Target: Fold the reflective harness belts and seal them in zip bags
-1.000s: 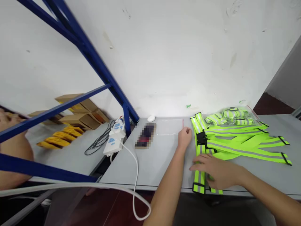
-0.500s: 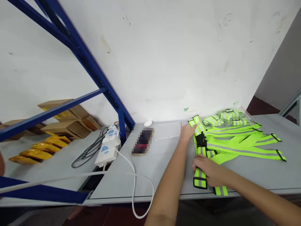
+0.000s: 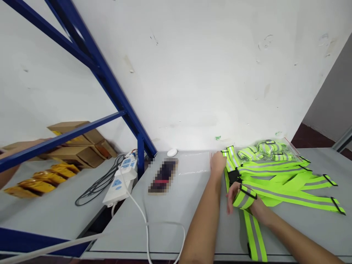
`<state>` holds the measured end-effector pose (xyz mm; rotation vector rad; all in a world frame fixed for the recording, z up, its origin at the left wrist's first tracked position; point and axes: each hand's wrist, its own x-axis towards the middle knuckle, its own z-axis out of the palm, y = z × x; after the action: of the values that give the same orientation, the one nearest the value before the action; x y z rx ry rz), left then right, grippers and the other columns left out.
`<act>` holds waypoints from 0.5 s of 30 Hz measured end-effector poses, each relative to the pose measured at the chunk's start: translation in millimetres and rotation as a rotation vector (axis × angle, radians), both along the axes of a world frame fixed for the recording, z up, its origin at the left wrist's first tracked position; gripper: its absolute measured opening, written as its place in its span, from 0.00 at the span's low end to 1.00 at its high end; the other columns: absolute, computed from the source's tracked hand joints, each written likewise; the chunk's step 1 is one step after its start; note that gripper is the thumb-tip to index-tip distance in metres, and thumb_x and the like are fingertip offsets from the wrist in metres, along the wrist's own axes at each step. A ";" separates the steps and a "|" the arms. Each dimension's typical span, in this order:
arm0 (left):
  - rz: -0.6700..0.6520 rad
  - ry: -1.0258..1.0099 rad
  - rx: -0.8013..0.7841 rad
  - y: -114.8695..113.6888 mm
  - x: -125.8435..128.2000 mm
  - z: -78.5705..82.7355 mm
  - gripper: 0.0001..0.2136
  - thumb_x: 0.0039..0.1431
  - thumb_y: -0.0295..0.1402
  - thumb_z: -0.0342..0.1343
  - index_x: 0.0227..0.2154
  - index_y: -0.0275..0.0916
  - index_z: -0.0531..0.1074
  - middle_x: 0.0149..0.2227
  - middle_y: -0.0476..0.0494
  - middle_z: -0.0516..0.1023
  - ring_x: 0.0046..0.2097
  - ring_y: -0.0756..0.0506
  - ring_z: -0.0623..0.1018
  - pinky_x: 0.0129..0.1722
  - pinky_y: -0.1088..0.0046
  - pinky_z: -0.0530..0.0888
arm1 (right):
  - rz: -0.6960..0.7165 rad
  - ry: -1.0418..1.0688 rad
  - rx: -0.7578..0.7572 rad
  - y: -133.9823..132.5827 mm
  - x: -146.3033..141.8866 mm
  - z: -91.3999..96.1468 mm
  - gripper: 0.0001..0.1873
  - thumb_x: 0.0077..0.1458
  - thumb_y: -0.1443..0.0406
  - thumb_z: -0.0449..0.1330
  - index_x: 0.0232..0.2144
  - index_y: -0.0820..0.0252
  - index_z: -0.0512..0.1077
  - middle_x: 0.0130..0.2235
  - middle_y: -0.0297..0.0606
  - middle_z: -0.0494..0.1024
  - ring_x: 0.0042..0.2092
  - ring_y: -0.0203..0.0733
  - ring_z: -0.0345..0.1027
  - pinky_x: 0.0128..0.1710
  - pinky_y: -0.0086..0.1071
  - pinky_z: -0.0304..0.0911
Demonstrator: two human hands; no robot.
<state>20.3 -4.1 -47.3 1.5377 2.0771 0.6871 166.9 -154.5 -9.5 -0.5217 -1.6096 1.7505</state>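
Observation:
Neon yellow-green reflective straps (image 3: 291, 198) with grey stripes and black buckles lie fanned out over the right part of the table. My left hand (image 3: 219, 161) is closed at the far end of one strap (image 3: 231, 156), by a black clip (image 3: 234, 176). Over the back of my right hand (image 3: 233, 192) lies a folded strap end with a black slider; the fingers curl at its left side, and what they grip beneath is partly hidden. Another strap end (image 3: 255, 238) hangs toward the front edge below that hand. Behind the straps is a clear bag (image 3: 275, 150) of rolled straps.
A flat clear plastic bag (image 3: 194, 163) lies left of my left hand, with a blurred phone (image 3: 163, 176) and a white oval object (image 3: 172, 152) beyond. White cable (image 3: 147, 227) loops from a power strip (image 3: 121, 179). Blue rack (image 3: 115, 88), cartons (image 3: 74, 156) and yellow packets (image 3: 41, 179) stand left.
My right hand has lifted and turned the near strap end up, so it now lies across the hand. My left hand keeps its place on the strap. The view has shifted slightly.

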 end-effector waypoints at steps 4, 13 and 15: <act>0.015 -0.133 0.050 -1.2 -4.5 -0.6 0.03 0.55 0.32 0.54 0.31 0.39 0.68 0.38 0.37 0.77 0.44 0.39 0.76 0.42 0.66 0.67 | -0.056 -0.010 -0.001 8.4 1.3 -14.4 0.18 0.59 0.50 0.49 0.35 0.58 0.66 0.20 0.28 0.64 0.23 0.36 0.58 0.33 0.35 0.60; 0.137 -0.645 0.222 -6.4 -7.8 15.5 0.07 0.54 0.30 0.56 0.28 0.40 0.62 0.39 0.44 0.72 0.44 0.46 0.73 0.47 0.68 0.68 | -0.006 -0.363 0.157 -18.8 28.2 30.3 0.11 0.65 0.55 0.44 0.39 0.54 0.60 0.35 0.33 0.62 0.35 0.37 0.54 0.39 0.32 0.57; 0.162 -0.814 0.215 -10.1 -4.8 13.9 0.06 0.56 0.31 0.55 0.30 0.40 0.62 0.35 0.45 0.73 0.40 0.46 0.76 0.44 0.68 0.70 | 0.045 -0.420 0.206 -25.8 41.3 37.0 0.07 0.64 0.59 0.46 0.39 0.53 0.59 0.39 0.35 0.62 0.39 0.38 0.56 0.44 0.33 0.58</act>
<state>15.5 -14.2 -33.4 0.9346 1.5307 1.3596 208.2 -180.3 27.5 -0.7956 -2.0778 1.5506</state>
